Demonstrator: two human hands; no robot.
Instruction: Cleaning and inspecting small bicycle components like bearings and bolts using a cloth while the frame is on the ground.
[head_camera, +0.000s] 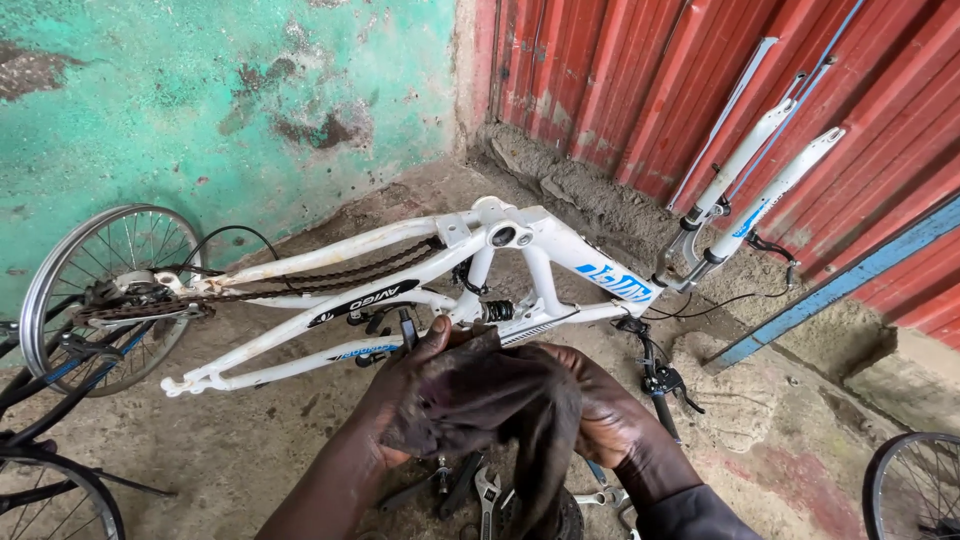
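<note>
1. Left hand (415, 385) grips one end of a dark rag (480, 400), thumb raised over its upper edge, fingers closed into the cloth.
2. Right hand (590, 405) holds the other side of the rag, fingers curled and pressed together around the fabric; the rag hangs bunched between both hands and drops below them.
3. Handling judgement: rag looks soft, limp and light, probably greasy; it folds wherever gripped, so two bunched handfuls at the ends give the best hold.
4. Just below the hands: spanners (488, 495) and other small tools lie on the concrete floor (250, 440), partly hidden by the rag.
5. Just beyond the hands: white bicycle frame (480, 270) lies upside down, chain (330, 278) draped along its rear stays. Stiff, fairly heavy by the look; tubes are the obvious holds.
6. Farther right of the hands: suspension fork (760, 190) leans toward a red corrugated wall (680, 80).
7. Farther left: spoked wheel (105, 290) with sprockets, against a green plastered wall (200, 100).
8. Far right edge: part of another wheel (915, 485).
</note>
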